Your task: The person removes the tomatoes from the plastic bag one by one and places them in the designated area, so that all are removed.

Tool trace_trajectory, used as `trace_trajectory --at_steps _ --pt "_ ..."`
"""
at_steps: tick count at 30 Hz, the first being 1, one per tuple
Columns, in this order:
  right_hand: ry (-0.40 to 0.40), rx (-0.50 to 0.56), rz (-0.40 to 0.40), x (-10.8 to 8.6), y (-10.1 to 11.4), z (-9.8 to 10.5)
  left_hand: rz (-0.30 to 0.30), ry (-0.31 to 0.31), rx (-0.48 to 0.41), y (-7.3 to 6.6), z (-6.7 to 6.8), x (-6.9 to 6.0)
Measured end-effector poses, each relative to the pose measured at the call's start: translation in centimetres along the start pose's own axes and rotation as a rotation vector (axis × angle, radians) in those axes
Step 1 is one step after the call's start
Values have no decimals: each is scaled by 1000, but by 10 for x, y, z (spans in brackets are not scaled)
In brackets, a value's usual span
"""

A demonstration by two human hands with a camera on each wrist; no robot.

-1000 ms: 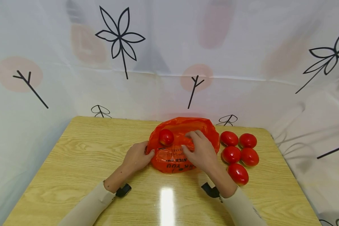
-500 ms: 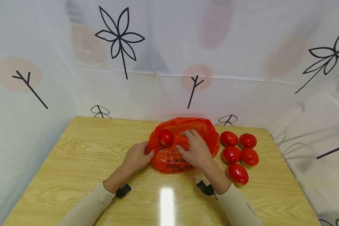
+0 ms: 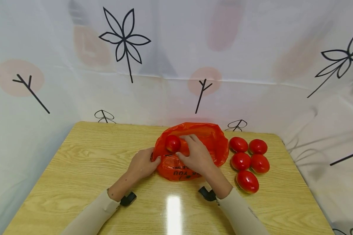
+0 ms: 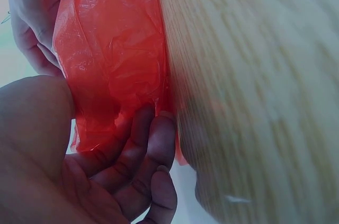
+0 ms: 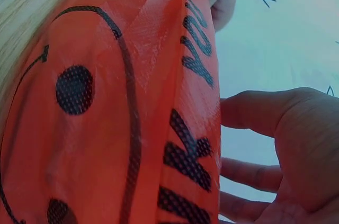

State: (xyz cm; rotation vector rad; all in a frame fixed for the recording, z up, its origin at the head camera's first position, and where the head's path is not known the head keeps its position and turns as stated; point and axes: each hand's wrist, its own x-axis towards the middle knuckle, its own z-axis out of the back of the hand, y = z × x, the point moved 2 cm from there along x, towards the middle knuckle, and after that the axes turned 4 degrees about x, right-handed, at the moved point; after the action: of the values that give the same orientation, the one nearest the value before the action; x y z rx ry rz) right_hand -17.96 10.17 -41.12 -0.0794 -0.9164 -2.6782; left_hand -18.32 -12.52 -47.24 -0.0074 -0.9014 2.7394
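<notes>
A red plastic bag (image 3: pixel 214 140) with dark printing stands with its mouth spread at the back middle of the table. One glossy red fruit (image 3: pixel 173 143), yellowish low down, lies in its left part. My left hand (image 3: pixel 142 162) grips the bag's left side, thumb over the rim; the left wrist view shows the fingers (image 4: pixel 161 147) against the outer plastic. Over the bag's opening, my right hand (image 3: pixel 198 156) has thumb and fingers spread apart, the tips close to the fruit's right side. Whether they touch it, I cannot tell. In the right wrist view the bag hides its fingertips.
Several glossy red oval fruits (image 3: pixel 240 161) sit in a cluster on the table right of the bag. Behind the wooden table (image 3: pixel 91 156) hangs a pale cloth (image 3: pixel 164 98) with plant drawings. Each wrist bears a black strap piece (image 3: pixel 127 198).
My right hand has moved left across the bag's opening, toward the fruit inside. The left hand, the bag and the fruits have stayed in place.
</notes>
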Motion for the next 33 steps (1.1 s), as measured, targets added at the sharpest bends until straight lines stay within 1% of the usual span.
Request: trace_trajectory --at_steps 4,12,18,28,33 --pt "12 -7 16 3 0 -5 -3 -4 -3 0 0 0" --pt "37 -5 21 8 -2 -16 5 8 -9 2 -1 -1" --pt "67 -5 20 12 -3 -23 0 8 -3 1 -1 0" --pt "72 -6 25 14 -8 -31 -3 19 -6 1 -2 0" --pt "74 -6 56 16 -13 -34 -18 16 -3 1 -1 0"
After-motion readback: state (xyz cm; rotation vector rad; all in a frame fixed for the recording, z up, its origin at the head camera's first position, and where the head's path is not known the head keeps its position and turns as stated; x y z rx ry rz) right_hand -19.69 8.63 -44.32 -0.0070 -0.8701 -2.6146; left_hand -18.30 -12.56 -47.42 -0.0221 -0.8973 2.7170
